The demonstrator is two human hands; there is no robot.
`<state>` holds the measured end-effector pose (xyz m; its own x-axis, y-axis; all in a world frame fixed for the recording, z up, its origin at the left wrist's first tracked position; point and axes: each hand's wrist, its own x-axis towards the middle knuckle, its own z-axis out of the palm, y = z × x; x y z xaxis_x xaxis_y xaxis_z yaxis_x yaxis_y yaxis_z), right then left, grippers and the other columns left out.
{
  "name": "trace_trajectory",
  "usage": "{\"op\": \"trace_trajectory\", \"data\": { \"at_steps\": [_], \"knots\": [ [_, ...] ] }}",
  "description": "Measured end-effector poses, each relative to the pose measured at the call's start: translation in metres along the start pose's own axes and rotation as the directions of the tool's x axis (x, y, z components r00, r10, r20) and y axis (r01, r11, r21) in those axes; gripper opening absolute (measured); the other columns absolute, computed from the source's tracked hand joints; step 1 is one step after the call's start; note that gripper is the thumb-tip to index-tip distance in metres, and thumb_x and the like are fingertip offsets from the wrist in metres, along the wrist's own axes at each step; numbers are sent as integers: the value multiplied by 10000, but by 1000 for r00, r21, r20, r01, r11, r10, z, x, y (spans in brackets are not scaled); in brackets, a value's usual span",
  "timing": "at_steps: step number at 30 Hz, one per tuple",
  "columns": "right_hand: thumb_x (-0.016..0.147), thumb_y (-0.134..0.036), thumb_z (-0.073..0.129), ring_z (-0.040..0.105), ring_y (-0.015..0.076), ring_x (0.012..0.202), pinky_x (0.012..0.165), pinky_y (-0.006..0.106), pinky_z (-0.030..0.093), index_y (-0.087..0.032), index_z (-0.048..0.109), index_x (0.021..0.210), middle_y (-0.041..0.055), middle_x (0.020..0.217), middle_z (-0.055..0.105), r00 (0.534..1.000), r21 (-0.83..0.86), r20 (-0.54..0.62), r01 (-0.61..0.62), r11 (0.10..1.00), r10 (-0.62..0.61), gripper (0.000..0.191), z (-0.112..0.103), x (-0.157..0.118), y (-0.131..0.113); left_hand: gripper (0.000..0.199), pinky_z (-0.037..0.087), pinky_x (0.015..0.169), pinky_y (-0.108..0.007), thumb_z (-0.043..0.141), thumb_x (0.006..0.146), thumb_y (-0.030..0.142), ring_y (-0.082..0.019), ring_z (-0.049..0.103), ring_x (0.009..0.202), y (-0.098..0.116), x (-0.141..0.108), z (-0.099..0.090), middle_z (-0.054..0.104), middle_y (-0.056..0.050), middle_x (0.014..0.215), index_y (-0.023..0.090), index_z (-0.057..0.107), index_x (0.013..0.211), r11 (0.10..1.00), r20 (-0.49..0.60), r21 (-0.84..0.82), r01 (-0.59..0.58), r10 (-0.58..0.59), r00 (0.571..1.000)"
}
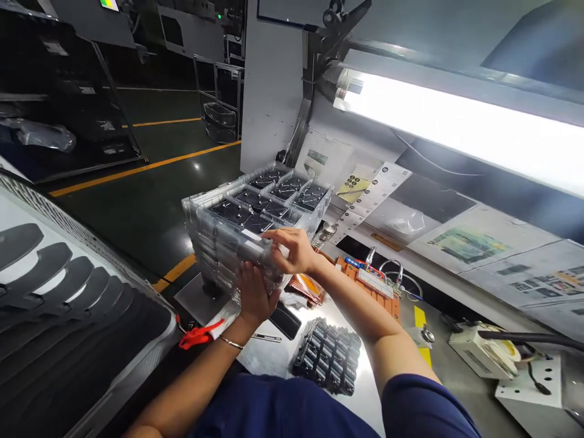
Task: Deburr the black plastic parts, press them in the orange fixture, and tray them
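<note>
A stack of clear plastic trays (219, 246) stands at the bench's far left corner. Black parts with small pins (249, 210) lie in the top tray's compartments. My left hand (255, 292) lies flat against the near side of the stack, fingers stretched out and pointing up. Above and right of it, my right hand (292, 249) has its fingers bent around the near corner of the upper trays, thumb and fingertips at the rim. On the bench close to my body lies a block of ribbed black parts (328, 356).
A flat black device (285, 320) lies below the stack. Orange fixture (367, 286) with hoses sits at right, with a white machine (483, 350) farther right. A lit tube lamp (456, 121) hangs above. A red tie (201, 333) and a rack of grey parts (68, 274) are left.
</note>
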<state>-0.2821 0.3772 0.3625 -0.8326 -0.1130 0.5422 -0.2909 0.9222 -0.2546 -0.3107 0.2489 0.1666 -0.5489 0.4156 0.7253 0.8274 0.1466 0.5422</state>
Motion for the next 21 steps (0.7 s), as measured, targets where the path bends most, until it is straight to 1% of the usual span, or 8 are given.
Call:
{"op": "trace_trajectory", "data": {
  "at_steps": [3, 6, 10, 12, 14, 17, 19, 21],
  "knots": [
    [787, -243, 407, 600, 141, 641, 685, 275, 500, -177, 658, 976, 36, 754, 670, 996, -30, -42, -83, 996, 82, 320, -12, 21, 0, 824, 157, 1104, -716, 561, 850, 479, -421, 101, 1442, 3, 6, -6, 277, -330, 1497, 81, 212, 1482, 999, -48, -4, -46, 46, 998],
    [798, -254, 375, 592, 138, 641, 691, 275, 497, -184, 664, 913, 26, 719, 639, 981, -82, -110, -170, 982, 161, 318, -26, 41, 1, 786, 139, 1106, -710, 572, 854, 463, -418, 131, 1443, 12, 13, -24, 298, -324, 1491, 85, 253, 1463, 997, -5, -62, -37, 37, 999],
    [794, -247, 357, 563, 137, 598, 653, 275, 485, -190, 653, 862, 19, 660, 595, 972, -111, -203, -140, 984, 115, 309, -39, 47, 2, 676, 320, 1107, -584, 505, 904, 434, -335, 317, 1408, 28, 32, -76, 353, -236, 1498, 189, 236, 1474, 909, 151, -335, 246, -206, 967],
    [776, -235, 374, 525, 139, 539, 601, 279, 470, -197, 644, 850, 7, 586, 554, 979, -124, -204, -52, 991, 25, 282, -35, 38, -7, 650, 494, 978, -509, 415, 940, 450, -302, 461, 1323, 37, 49, -108, 360, -210, 1502, 255, 140, 1495, 736, 234, -498, 460, -396, 888],
    [766, -236, 399, 484, 143, 487, 545, 287, 445, -202, 632, 837, -4, 531, 517, 980, -142, -170, 80, 987, -104, 246, -23, 23, -28, 607, 588, 799, -455, 344, 948, 500, -292, 583, 1196, 49, 68, -136, 394, -189, 1487, 303, 143, 1486, 517, 339, -594, 616, -533, 775],
    [802, -293, 458, 487, 158, 483, 491, 303, 415, -188, 631, 855, 0, 528, 523, 958, -164, -77, 261, 951, -276, 210, -4, -5, -84, 540, 609, 660, -418, 454, 884, 554, -287, 673, 1018, 71, 88, -163, 614, -127, 1262, 280, 417, 1348, 279, 451, -622, 731, -636, 627],
    [849, -366, 498, 531, 174, 531, 499, 315, 430, -163, 641, 906, 20, 568, 563, 943, -132, -31, 326, 936, -332, 254, -3, -23, -125, 434, 609, 644, -414, 580, 807, 513, -288, 698, 908, 85, 89, -173, 708, -76, 957, 225, 588, 1132, 207, 467, -608, 766, -687, 556],
    [877, -443, 531, 588, 175, 623, 567, 312, 482, -161, 639, 1005, 42, 667, 630, 935, -13, 12, 356, 934, -356, 328, -21, -36, -151, 303, 611, 637, -439, 612, 766, 460, -295, 708, 807, 97, 79, -186, 698, -57, 751, 200, 653, 914, 260, 420, -580, 772, -717, 557]
  ]
}}
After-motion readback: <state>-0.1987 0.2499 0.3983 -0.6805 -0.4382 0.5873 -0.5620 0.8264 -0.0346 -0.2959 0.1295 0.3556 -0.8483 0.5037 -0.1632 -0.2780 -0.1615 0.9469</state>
